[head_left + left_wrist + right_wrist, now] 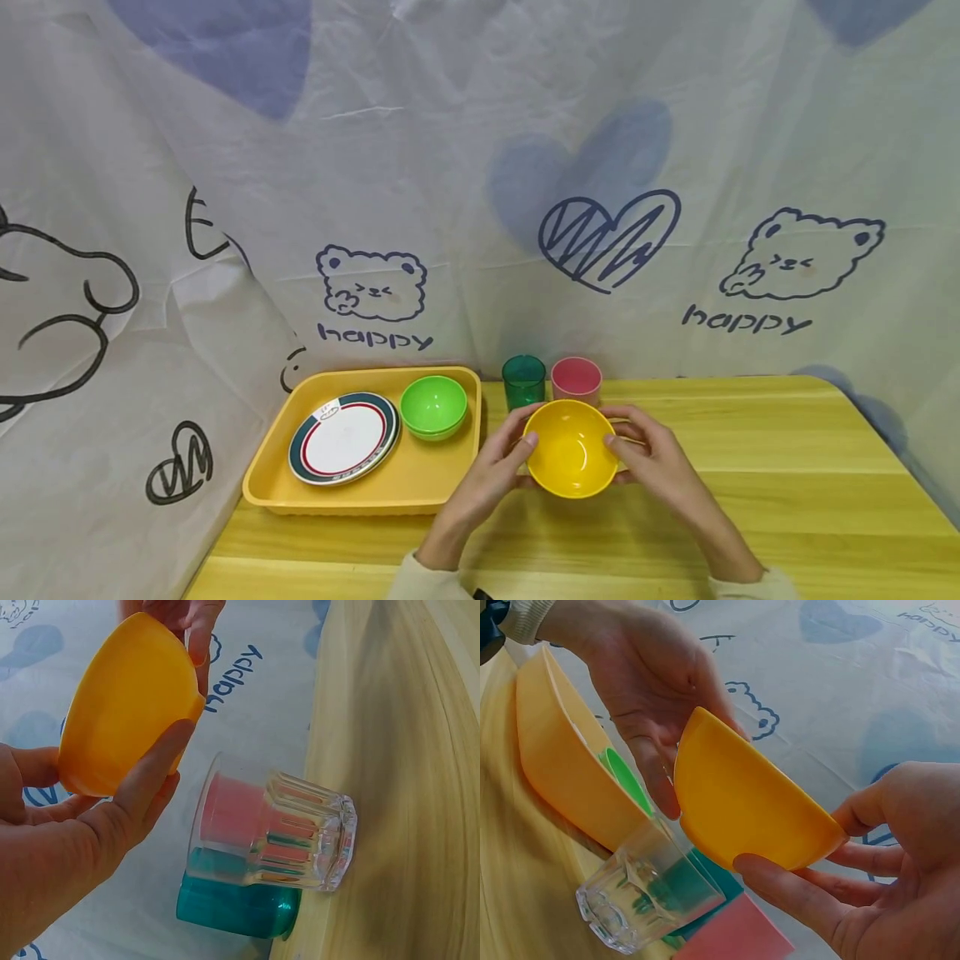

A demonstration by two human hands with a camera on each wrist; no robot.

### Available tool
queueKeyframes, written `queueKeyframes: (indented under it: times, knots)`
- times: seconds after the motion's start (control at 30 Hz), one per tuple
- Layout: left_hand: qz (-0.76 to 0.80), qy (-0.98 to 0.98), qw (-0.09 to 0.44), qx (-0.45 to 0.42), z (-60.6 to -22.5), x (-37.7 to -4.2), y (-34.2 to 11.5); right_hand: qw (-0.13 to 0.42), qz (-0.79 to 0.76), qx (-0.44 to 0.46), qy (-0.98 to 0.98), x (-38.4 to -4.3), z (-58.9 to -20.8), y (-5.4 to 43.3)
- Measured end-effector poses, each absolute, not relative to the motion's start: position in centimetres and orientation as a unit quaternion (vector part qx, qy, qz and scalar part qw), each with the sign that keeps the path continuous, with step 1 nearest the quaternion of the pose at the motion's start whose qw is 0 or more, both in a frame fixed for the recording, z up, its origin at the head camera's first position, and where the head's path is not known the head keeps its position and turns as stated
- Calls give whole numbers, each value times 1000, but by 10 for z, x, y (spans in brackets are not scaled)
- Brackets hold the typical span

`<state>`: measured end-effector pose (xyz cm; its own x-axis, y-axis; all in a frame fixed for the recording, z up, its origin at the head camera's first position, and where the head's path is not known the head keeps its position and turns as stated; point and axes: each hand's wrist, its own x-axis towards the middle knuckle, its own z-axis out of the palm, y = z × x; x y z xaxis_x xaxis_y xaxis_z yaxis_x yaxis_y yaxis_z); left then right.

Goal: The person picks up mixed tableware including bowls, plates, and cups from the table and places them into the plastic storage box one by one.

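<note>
One yellow bowl (572,467) held up over the desk (817,475)
The left hand (489,458) and right hand (651,454) pinch its opposite sides, in front of the green tumbler (523,385) and pink cup (577,380). If either grip slips on the glossy surface, the bowl could tilt and drop; a careless lowering might knock the clear faceted glass (304,832) standing near it.

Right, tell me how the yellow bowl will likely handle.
The yellow bowl is probably stiff: it looks evenly round between the left hand and right hand. Its glossy highlight suggests it may be slippery. It narrows toward its base, so once set down, a push up high might tip it.
</note>
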<state>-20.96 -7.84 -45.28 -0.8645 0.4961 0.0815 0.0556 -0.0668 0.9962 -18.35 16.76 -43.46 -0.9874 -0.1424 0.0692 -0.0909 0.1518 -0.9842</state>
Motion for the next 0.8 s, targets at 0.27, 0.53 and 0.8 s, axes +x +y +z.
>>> queueKeyframes:
  times: [0.27, 0.53, 0.8]
  knots:
    - [683, 687, 140, 204, -450, -209, -81, 29, -653, -83, 752, -182, -435, 163]
    - [672, 703, 132, 195, -447, -208, -83, 34, -660, -90, 745, -182, -438, 161]
    - [668, 710, 128, 184, -440, -206, -91, 40, -664, -99, 740, -181, -435, 158]
